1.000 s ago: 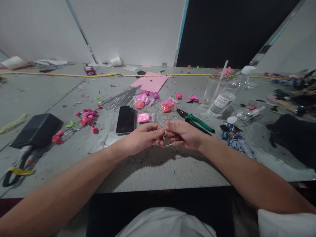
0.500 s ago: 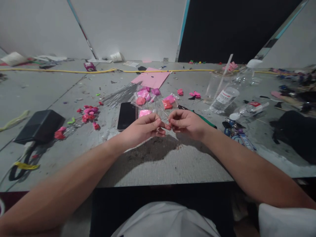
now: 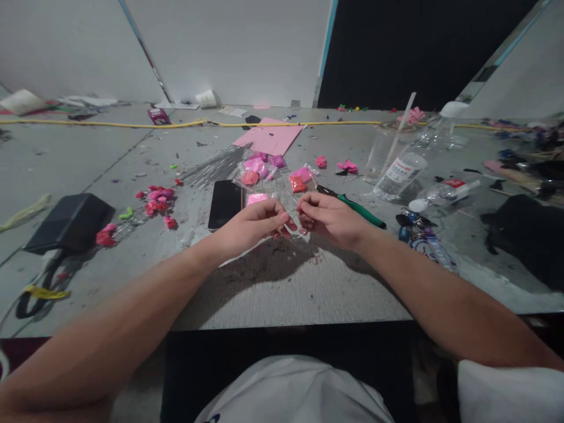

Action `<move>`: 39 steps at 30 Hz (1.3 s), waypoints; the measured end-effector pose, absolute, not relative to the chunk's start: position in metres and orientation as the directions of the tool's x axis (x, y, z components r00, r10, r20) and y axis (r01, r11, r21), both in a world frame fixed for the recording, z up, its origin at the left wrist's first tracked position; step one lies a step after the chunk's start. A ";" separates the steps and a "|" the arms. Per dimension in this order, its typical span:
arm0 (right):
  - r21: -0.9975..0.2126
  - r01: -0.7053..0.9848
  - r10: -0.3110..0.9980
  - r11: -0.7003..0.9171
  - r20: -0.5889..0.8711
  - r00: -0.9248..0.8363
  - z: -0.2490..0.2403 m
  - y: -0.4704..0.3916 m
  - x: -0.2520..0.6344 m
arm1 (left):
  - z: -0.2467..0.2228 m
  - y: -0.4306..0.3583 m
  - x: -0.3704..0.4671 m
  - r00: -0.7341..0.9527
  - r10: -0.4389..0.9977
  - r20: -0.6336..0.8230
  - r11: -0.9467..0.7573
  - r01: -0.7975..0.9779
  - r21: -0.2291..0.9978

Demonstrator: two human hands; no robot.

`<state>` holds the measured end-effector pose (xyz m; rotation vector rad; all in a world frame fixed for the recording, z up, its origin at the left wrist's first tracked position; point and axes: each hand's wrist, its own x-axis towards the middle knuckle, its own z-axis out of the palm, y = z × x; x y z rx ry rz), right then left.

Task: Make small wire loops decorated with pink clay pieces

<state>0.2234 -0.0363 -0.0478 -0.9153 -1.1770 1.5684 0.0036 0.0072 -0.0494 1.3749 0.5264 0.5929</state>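
Observation:
Close together over the front of the table, my left hand (image 3: 262, 220) and my right hand (image 3: 328, 216) face each other with fingers pinched. A thin wire (image 3: 298, 234), hard to make out, runs between the fingertips of both. Behind my left hand lie a dark phone (image 3: 225, 204) and a bright pink packet (image 3: 257, 198). Green-handled pliers (image 3: 359, 210) rest just beyond my right hand. Past the fingertips is a clear bag with orange clay (image 3: 298, 183). A bundle of thin wires (image 3: 215, 167) lies farther back on the left.
Pink and red clay flowers (image 3: 157, 200) and a black adapter (image 3: 68, 223) are on the left. A plastic cup (image 3: 382, 155), an upright bottle (image 3: 400, 175), a lying bottle (image 3: 445, 194) and keys (image 3: 423, 235) occupy the right. A yellow cord (image 3: 264, 126) crosses the back.
My fingertips have drawn slightly apart, the left hand shifting a little to the left. Both hands keep their pinch. The objects on the table stay in place.

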 end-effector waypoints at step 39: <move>-0.981 0.031 0.981 0.193 0.194 0.030 -0.043 -0.031 0.236 | -0.052 0.010 0.009 0.658 0.751 -0.048 0.070 -0.007 0.997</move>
